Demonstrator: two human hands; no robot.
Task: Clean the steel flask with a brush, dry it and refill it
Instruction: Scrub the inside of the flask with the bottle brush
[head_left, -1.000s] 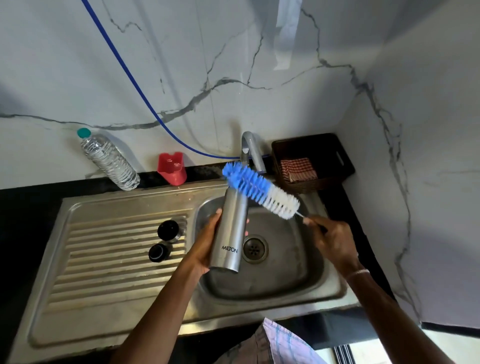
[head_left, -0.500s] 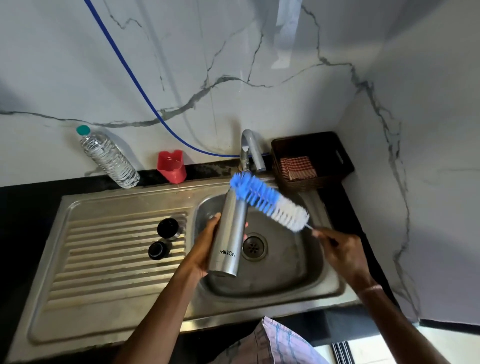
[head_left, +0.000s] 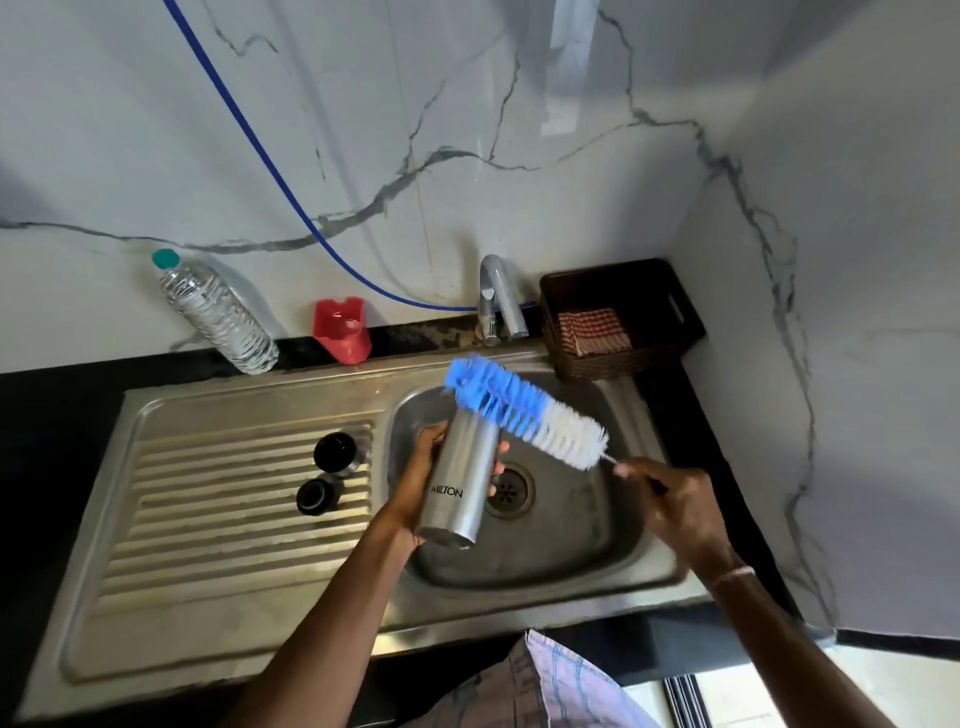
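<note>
Left hand (head_left: 415, 488): wrapped around steel flask (head_left: 457, 478), mouth pointing up and away, long axis near upright.
Right hand (head_left: 675, 506): gripping brush (head_left: 519, 408) handle; bristles slant up-left across flask mouth.

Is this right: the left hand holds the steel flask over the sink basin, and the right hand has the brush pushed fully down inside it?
Not quite. In the head view the left hand does hold the steel flask over the sink basin, but the right hand has the brush outside the flask, its bristles lying across the top.
</note>
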